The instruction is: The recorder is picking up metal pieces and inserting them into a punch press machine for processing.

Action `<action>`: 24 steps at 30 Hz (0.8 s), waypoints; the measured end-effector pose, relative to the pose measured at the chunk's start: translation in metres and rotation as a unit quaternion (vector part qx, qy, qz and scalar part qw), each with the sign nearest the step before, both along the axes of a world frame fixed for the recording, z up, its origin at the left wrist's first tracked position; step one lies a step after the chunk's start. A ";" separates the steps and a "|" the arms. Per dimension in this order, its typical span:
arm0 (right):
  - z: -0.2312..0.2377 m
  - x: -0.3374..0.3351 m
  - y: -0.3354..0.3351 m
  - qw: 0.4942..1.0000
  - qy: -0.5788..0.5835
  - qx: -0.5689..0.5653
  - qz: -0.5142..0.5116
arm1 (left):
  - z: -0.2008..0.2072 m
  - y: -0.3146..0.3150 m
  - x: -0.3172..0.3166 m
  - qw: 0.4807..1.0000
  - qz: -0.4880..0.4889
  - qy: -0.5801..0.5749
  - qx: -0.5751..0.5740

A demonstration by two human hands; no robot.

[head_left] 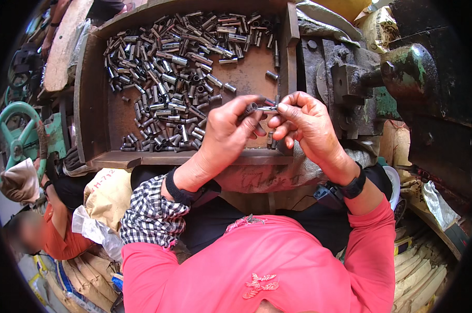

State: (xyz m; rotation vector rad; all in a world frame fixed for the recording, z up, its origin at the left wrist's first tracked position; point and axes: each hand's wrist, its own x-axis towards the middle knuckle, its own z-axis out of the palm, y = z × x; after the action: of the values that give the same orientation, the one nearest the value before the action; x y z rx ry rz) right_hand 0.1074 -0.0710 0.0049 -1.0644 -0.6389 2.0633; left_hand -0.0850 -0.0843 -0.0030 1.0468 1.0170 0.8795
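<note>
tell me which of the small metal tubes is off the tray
The metal tube pinched in the left hand, level with the right hand; the other tubes lie loose in the rusty tray.

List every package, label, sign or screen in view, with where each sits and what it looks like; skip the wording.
Tan sack: lower left, below the tray's front edge; bulging, beige with red print.
Yellowish printed sack: top right, behind the dark machine; crumpled, pale with dark print.
Stacked flat sacks: lower right; cream layers, edge-on.
Clear plastic bag: under the tan sack; crumpled, translucent.
No signs or screens visible.
</note>
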 end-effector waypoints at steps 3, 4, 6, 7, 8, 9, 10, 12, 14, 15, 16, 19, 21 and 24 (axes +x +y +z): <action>0.001 -0.002 -0.002 0.999 -0.038 0.027 -0.011 | 0.001 -0.006 0.006 0.905 -0.021 0.272 0.328; 0.001 -0.001 -0.002 0.999 -0.024 0.024 0.004 | 0.000 -0.006 0.008 0.905 -0.021 0.271 0.328; -0.001 0.003 -0.001 1.000 -0.009 0.022 0.019 | 0.000 -0.005 0.009 0.871 -0.037 0.271 0.408; -0.002 0.007 0.002 0.998 0.046 0.008 0.053 | 0.003 -0.003 0.005 0.887 -0.056 0.239 0.390; -0.003 0.009 0.004 0.991 0.100 -0.007 0.086 | 0.009 -0.002 0.000 0.887 -0.055 0.239 0.391; -0.004 0.009 0.004 0.993 0.074 -0.007 0.089 | 0.017 0.001 -0.003 0.949 -0.124 0.153 0.246; -0.004 0.007 0.002 0.993 0.072 -0.007 0.088 | 0.021 0.002 -0.005 0.976 -0.188 0.060 0.092; -0.001 0.002 -0.003 0.993 -0.029 0.042 0.103 | 0.017 0.000 -0.007 0.972 -0.181 0.096 0.117; 0.003 -0.004 -0.003 0.992 -0.047 0.053 0.104 | 0.004 -0.004 -0.008 0.922 -0.117 0.192 0.317; 0.007 -0.007 0.000 0.987 -0.092 0.060 0.120 | 0.002 -0.002 -0.008 0.923 -0.134 0.199 0.301; 0.009 -0.011 0.003 0.979 -0.137 0.066 0.136 | 0.000 -0.002 -0.011 0.923 -0.133 0.198 0.302; 0.004 -0.023 0.013 0.828 -0.404 0.388 -0.001 | 0.015 0.004 -0.024 0.991 -0.059 0.074 -0.090; 0.007 -0.026 0.023 0.593 -0.570 0.564 0.073 | 0.008 0.013 -0.041 0.984 -0.007 -0.098 -0.151; -0.005 -0.039 0.030 0.373 -0.666 0.609 0.216 | 0.000 0.020 -0.058 0.960 0.070 -0.208 -0.171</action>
State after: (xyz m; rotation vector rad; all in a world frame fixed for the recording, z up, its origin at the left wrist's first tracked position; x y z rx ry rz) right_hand 0.0681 -0.0412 -0.0004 -1.2644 -2.7681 -0.1518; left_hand -0.1432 -0.0643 -0.0034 0.4737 0.8498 0.9480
